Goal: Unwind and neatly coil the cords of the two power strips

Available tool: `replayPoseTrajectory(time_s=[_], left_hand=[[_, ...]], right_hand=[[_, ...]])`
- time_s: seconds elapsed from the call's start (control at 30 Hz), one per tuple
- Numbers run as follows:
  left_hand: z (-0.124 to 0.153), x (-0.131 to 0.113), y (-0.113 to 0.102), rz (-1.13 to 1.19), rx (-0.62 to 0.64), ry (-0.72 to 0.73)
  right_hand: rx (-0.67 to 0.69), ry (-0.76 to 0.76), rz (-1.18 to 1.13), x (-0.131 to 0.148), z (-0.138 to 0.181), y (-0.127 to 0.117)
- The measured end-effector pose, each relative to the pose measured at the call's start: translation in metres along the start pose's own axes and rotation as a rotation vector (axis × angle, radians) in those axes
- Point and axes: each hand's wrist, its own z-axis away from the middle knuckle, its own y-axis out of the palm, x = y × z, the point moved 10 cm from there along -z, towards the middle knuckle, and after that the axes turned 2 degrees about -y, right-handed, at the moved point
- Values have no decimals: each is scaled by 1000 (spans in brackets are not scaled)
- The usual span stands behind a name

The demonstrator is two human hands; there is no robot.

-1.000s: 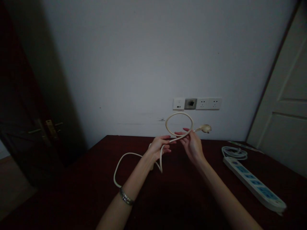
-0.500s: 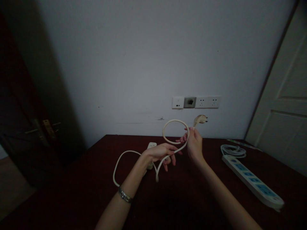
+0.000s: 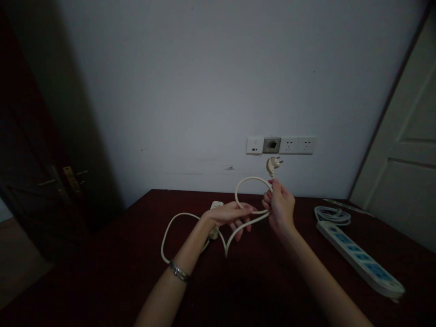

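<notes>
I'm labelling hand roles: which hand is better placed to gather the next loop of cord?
Probably the left hand: the slack cord passes right by it, while the right hand is occupied gripping cord just below the plug.

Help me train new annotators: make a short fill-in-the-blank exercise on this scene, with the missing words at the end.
1. The right hand grips the cord just below its two-pronged ____.
2. A metal band circles the ____ wrist.
3. The power strip lies on the table, to the ____ of both arms.
4. The socket plates are mounted on the ____.

Missing words: plug; left; right; wall.
</notes>
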Motion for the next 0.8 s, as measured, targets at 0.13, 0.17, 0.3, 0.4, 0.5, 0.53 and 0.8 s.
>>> replayPoseTrajectory(time_s=[0.13,0.17,0.3,0.4,0.5,0.53,0.8], left_hand=[[1,-15,-22,80,-195,119],[2,-19,-27,92,-237,160],[7,-35,-43,93,-384,332],[19,-50,-52,-3,-530,470],[28,-59,-54,-160,-632,511],[27,-58,-53,-191,-630,488],[16,-41,-33,-114,-380,250]], right_hand=[[78,104,-79,-4,0,9],[115,137,-95,-6,0,12],[267,260,-118,-15,3,26],[325,298,-112,-18,5,32],[308,263,-72,-15,6,32],[292,245,-62,-13,6,31],[268,272,-216,-9,7,29]])
